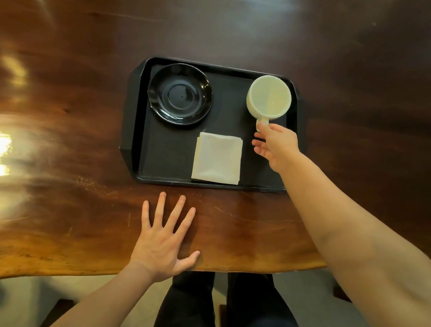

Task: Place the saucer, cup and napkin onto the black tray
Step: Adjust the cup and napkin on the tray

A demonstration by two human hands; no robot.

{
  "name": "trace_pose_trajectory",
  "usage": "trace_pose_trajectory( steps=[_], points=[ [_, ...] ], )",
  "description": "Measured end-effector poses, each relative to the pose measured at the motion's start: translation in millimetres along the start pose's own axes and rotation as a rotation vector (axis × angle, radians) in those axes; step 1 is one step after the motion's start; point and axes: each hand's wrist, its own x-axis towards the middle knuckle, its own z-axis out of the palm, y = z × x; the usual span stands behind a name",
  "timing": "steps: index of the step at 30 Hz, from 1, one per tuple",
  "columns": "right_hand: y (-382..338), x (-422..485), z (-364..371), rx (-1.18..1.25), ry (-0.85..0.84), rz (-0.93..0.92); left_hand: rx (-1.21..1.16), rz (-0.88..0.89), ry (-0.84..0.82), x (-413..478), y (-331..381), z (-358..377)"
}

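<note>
The black tray (159, 154) lies on the wooden table. A glossy black saucer (180, 94) rests in its far left corner. A folded white napkin (217, 159) lies flat near the tray's front edge. The cream cup (268, 97) stands in the far right corner, its handle pointing toward me. My right hand (277, 146) pinches that handle with thumb and forefinger, the other fingers spread. My left hand (164, 240) lies flat on the table in front of the tray, fingers apart, holding nothing.
The dark, glossy wooden table (55, 128) has an irregular front edge (86, 271) just under my left hand. My legs in dark trousers (221, 312) are below it, over a pale floor.
</note>
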Motion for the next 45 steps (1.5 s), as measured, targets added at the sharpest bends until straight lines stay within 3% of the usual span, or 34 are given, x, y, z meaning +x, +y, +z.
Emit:
trace_pose_trajectory(
  steps=[15,25,30,32,37,45],
  points=[
    [-29,22,-9,0.13,0.091,0.056,0.007,-0.001,0.015,-1,-1,-1],
    [-34,16,-16,0.037,0.064,0.047,0.006,-0.011,-0.006,-2,0,-4],
    [-23,1,-7,-0.074,0.179,-0.048,0.0,-0.009,-0.01,-2,-1,-5],
    [-14,-7,7,-0.091,0.127,-0.058,-0.004,-0.007,-0.012,-3,-1,-4],
    [-9,-27,73,-0.236,-0.203,0.009,-0.021,-0.011,-0.005,-4,-2,-1],
    [-20,-18,122,-0.218,-0.217,0.034,-0.054,-0.004,0.024,-4,-2,0]
  ],
)
